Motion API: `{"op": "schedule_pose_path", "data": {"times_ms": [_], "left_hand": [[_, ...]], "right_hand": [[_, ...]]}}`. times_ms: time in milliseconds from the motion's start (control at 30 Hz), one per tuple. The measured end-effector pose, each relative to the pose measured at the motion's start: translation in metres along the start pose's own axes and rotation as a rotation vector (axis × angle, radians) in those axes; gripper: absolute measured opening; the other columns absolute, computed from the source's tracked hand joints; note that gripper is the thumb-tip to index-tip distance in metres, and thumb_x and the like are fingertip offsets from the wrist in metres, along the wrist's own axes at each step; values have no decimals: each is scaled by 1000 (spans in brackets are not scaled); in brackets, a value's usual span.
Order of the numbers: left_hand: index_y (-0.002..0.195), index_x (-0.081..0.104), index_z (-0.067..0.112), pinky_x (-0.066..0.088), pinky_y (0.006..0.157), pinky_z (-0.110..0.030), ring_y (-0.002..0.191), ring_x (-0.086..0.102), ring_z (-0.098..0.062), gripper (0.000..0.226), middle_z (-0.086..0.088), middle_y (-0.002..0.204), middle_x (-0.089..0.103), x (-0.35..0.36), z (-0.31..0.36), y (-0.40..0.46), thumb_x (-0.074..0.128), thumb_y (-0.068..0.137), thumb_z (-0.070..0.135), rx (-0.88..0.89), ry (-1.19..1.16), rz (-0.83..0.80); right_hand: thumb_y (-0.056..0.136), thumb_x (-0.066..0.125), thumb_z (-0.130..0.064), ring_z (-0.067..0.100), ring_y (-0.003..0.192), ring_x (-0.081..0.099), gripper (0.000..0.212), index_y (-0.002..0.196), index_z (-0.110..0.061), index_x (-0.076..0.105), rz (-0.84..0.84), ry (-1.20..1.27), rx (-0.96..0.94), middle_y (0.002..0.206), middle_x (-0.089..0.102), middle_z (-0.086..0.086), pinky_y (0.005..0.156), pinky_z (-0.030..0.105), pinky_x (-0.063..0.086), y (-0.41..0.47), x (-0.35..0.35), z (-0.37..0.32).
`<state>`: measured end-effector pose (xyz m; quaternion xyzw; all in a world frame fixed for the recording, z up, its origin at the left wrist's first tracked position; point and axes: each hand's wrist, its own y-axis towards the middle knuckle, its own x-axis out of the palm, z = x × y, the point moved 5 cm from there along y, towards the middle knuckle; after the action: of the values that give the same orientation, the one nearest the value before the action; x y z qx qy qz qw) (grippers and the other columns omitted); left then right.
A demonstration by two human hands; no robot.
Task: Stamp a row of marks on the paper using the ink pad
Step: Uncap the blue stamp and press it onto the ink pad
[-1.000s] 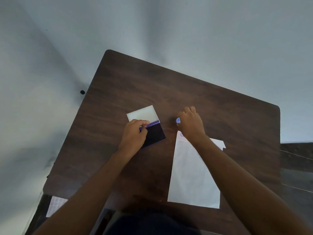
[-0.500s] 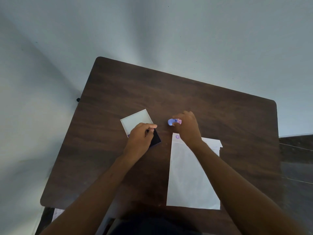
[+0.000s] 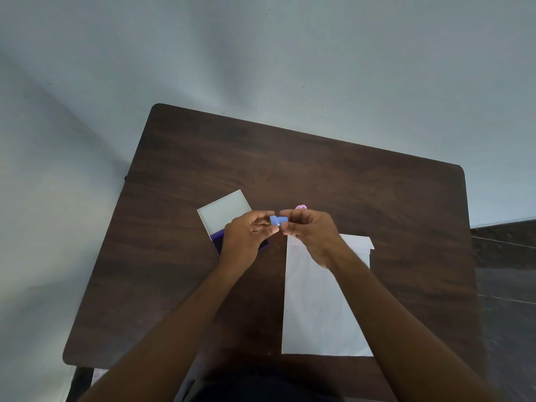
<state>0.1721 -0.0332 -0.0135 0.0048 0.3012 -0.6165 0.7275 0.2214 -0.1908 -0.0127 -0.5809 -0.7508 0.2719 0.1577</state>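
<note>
A small blue stamp (image 3: pixel 278 220) is held in the air between both hands, above the table. My left hand (image 3: pixel 246 237) pinches its left end and my right hand (image 3: pixel 311 233) grips its right end. A pink part (image 3: pixel 301 207) pokes out above my right fingers. The ink pad (image 3: pixel 223 237) lies open under my left hand, its white lid (image 3: pixel 222 211) flipped back and its dark purple pad mostly hidden. The white paper (image 3: pixel 316 309) lies lengthwise on the right of the table; my right hand covers its top left corner.
The dark wooden table (image 3: pixel 290 169) stands against pale walls at the back and left. A dark floor (image 3: pixel 504 285) shows past the table's right edge. A light patterned object (image 3: pixel 97 375) peeks out below the table's front left corner.
My left hand has left the ink pad and come up to meet my right hand. The stamp has been lifted off the paper's top corner and is now held by both hands.
</note>
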Motion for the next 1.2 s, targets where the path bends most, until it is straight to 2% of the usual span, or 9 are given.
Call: {"op": "schedule_pose_path", "data": {"times_ms": [100,200,300,367,467,667,800,967,1200], "left_hand": [[116,69,20,43,68,1,90,66,-3,33,7,108,73,-4,-3,-3,72,85,30,-10,-66,8],[118,69,20,44,71,0,86,63,-3,34,5,110,73,-5,-4,-4,70,86,31,-24,-33,14],[117,70,17,54,88,-25,95,67,-14,34,-1,110,73,-9,-2,-6,70,86,30,-2,-35,23],[116,71,16,55,91,-31,96,67,-16,33,-1,109,73,-11,-1,-7,71,85,28,14,-48,27],[116,71,15,54,89,-30,95,67,-17,34,-4,108,73,-11,-2,-5,71,85,28,5,-27,20],[110,73,19,46,66,-4,76,63,1,31,10,96,72,-16,-7,-5,74,82,32,-7,-56,52],[113,72,21,55,82,-16,89,68,-4,32,9,103,74,-21,-13,-9,76,81,23,16,-213,10],[103,73,21,58,79,-30,90,71,-12,34,7,98,76,-41,-38,-22,81,74,6,-46,-403,40],[107,71,15,56,77,-20,90,71,-10,38,4,98,76,-74,-94,-50,80,73,3,-170,-388,205]], "right_hand": [[81,73,-20,24,76,72,10,90,-18,77,-112,143,29,86,77,3,67,23,56,-1,6,2],[81,71,-28,20,65,69,16,89,-15,77,-94,104,14,79,76,5,62,21,55,-2,11,5],[84,70,-23,17,62,68,16,93,-11,75,-37,40,-6,74,76,1,61,18,55,-1,14,5],[84,70,-19,16,63,69,16,96,-10,74,-29,19,-16,75,76,0,62,17,54,-1,14,4],[85,69,-17,14,63,70,15,97,-9,74,-29,-5,-29,77,75,0,61,16,53,-2,16,1],[86,69,-15,17,64,69,14,97,-10,75,-24,-31,-45,79,76,5,62,18,55,-2,16,0],[86,69,-14,13,61,69,14,98,-10,75,-48,-20,-45,75,76,-1,59,16,52,-3,18,-1],[87,67,-11,22,76,72,13,97,-14,75,-112,93,-1,88,77,4,65,23,57,-7,30,4],[86,67,-4,25,85,71,20,106,-7,72,-232,263,67,101,74,14,71,27,57,-16,56,8]]}}
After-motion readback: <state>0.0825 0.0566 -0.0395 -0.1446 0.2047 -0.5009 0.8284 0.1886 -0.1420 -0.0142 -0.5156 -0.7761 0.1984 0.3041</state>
